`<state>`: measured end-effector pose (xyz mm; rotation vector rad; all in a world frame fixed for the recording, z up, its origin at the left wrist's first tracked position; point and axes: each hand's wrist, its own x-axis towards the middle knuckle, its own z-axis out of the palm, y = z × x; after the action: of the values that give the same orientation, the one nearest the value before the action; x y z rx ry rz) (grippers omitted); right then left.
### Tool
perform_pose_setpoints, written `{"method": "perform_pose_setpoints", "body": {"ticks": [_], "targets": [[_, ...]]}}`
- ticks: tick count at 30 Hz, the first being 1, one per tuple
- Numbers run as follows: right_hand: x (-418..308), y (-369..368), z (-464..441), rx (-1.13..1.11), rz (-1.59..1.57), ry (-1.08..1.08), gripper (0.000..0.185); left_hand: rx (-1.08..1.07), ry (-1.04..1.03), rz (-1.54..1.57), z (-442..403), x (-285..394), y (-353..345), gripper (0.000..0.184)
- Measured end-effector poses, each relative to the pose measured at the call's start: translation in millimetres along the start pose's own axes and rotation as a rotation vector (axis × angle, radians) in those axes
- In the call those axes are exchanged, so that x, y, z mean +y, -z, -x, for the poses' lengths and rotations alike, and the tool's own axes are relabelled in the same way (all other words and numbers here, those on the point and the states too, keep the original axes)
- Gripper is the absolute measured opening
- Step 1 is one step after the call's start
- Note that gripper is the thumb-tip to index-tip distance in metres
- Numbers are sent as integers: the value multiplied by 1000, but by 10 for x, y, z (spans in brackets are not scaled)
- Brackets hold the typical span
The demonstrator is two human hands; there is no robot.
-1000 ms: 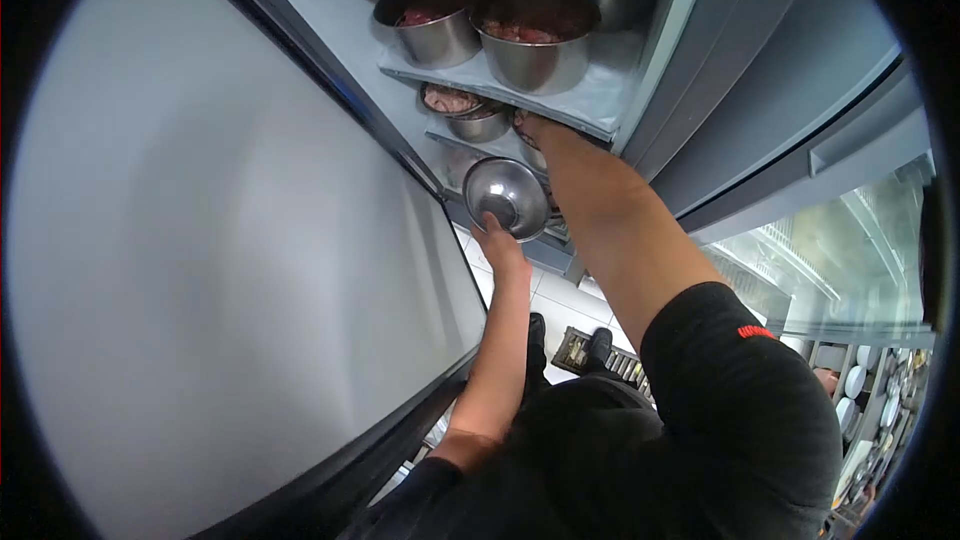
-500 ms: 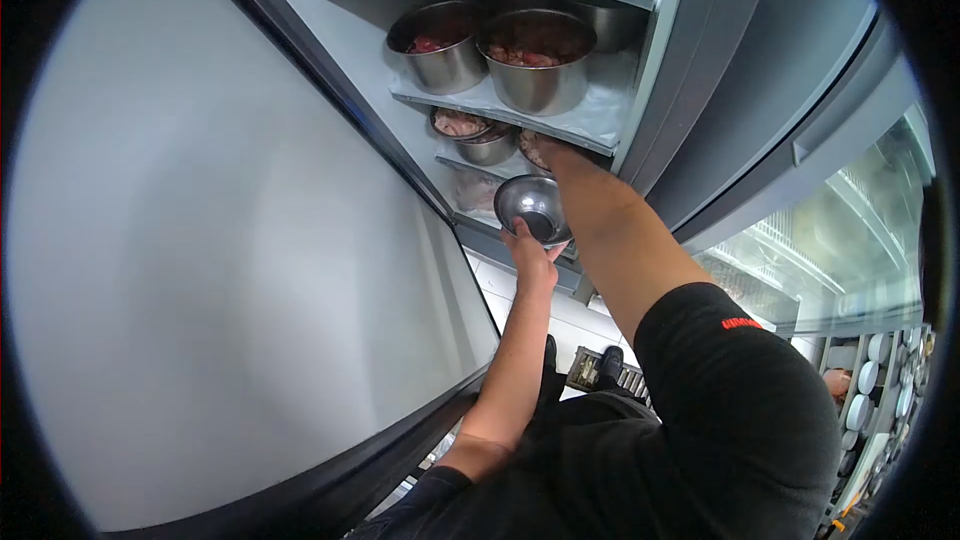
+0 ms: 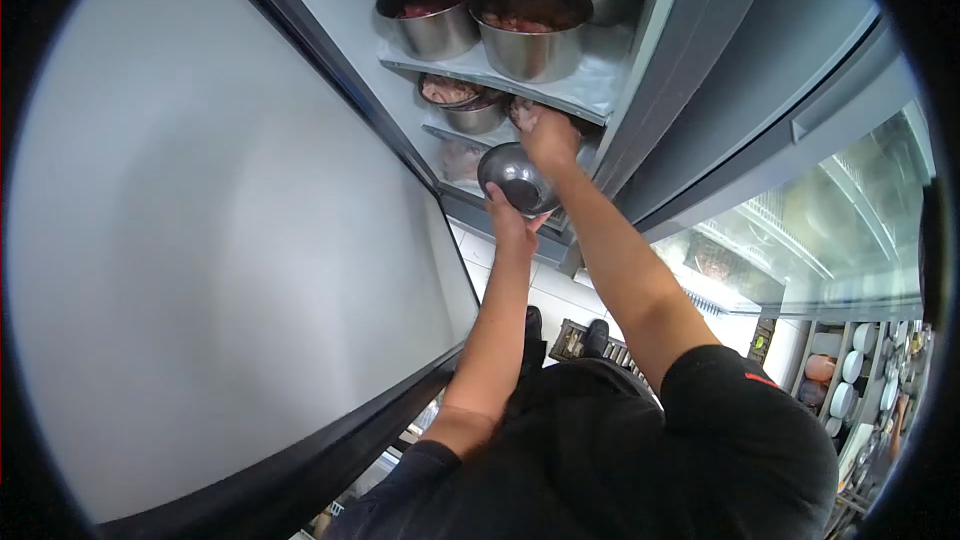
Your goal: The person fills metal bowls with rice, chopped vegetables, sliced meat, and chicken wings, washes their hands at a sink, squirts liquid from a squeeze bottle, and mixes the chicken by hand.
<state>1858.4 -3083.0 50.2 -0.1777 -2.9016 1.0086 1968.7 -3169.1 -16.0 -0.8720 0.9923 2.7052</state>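
Left hand point(image 3: 512, 226), holding bowl point(image 3: 518, 182); right point(image 3: 552, 140), at meat point(image 3: 524, 114)

The left arm point(image 3: 497, 330) extends forward, its left hand point(image 3: 514, 228) gripping, thumb raised on one side and fingers point(image 3: 540, 221) spread below; the right arm point(image 3: 628, 265) slants in to the right hand point(image 3: 548, 140), farther forward, back uppermost, fingertips not clearly visible
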Motion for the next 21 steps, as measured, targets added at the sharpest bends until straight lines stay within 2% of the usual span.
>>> {"method": "perform_pose_setpoints", "body": {"ticks": [1,2,3,6,7,9,12,15,16,17,18,20,21], "targets": [[32,-26,181,51,76,161,41,23,4,0,19,12,-7,70],[-20,16,420,-26,52,188,41,41,6,0,18,34,-22,71],[-59,75,614,-106,27,210,42,-56,-20,-28,-162,-54,189,73],[176,-178,676,-340,278,525,36,-150,1,112,-223,-68,300,75],[220,-197,658,-405,255,583,34,-212,25,115,-164,-39,272,78],[270,-195,553,-533,209,700,30,-173,27,99,-9,10,180,77],[-97,234,499,-615,385,463,26,-144,23,105,6,20,148,76],[-112,52,130,-260,443,274,33,-172,-8,148,-79,-10,197,76],[-178,69,24,-218,361,205,35,-186,-22,163,-130,-43,251,76],[-227,98,-101,-176,282,134,37,-305,-28,183,-165,-47,306,75],[-172,-17,-278,120,341,233,39,-285,-40,183,-202,-77,347,74],[168,-507,-783,334,327,287,43,-240,-53,181,-34,-47,254,72],[384,-832,-1133,258,257,248,44,-219,-47,195,-6,-40,228,70]]}}
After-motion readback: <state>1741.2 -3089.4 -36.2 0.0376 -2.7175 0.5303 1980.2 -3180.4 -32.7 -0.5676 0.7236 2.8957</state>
